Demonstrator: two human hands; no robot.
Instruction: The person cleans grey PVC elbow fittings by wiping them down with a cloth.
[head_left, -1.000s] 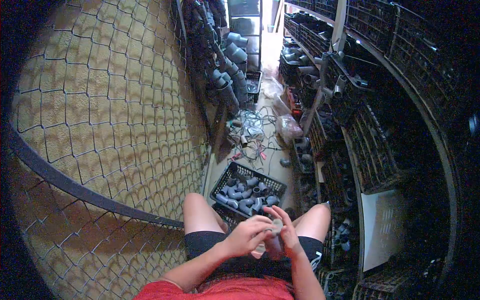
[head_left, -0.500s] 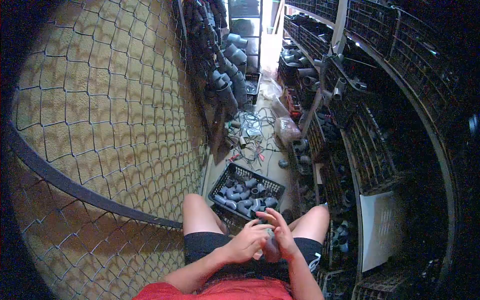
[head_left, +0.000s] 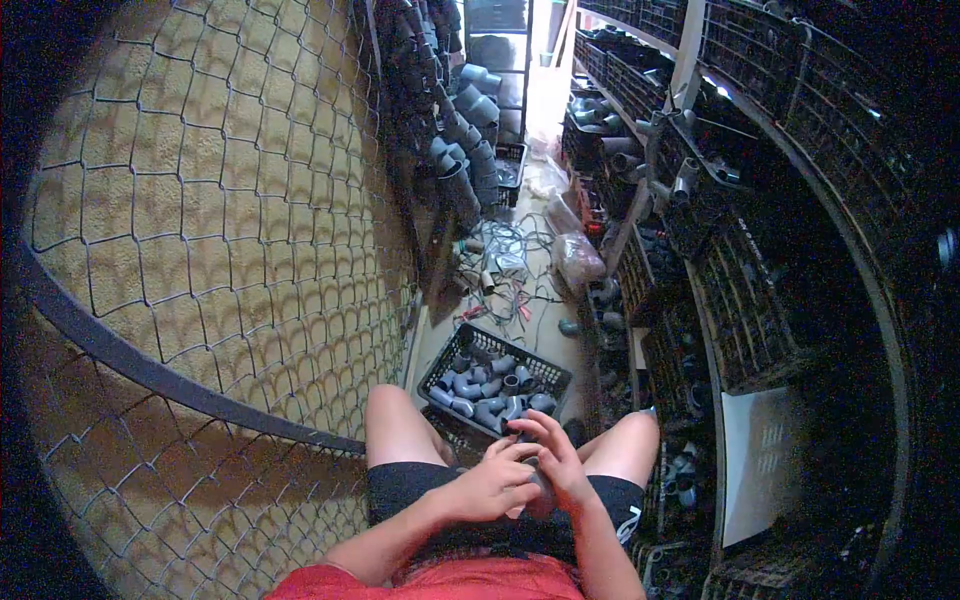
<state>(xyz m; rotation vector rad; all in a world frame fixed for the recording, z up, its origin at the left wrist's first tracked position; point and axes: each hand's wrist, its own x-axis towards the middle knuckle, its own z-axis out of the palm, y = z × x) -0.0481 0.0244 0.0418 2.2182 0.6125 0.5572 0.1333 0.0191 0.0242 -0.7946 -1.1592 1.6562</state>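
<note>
Both my hands are together above my lap, around a grey rounded fitting (head_left: 541, 492) that shows partly between them. My left hand (head_left: 488, 484) has its fingers bent over the fitting's near side. My right hand (head_left: 560, 462) lies along the other side, its thumb near the left fingers and its upper fingers raised and curved. Just beyond the hands, a black plastic crate (head_left: 430, 381) on the floor holds several grey elbow fittings (head_left: 490, 387).
A wire mesh fence (head_left: 220, 240) runs along the left. Shelves with black crates (head_left: 745, 300) line the right. Cables (head_left: 520, 290) and a plastic bag (head_left: 578, 257) lie on the floor ahead. Large grey pipe fittings (head_left: 460, 180) are stacked at the back left.
My left hand has shifted slightly, and its fingers now cover more of the fitting. The camera view has moved a little.
</note>
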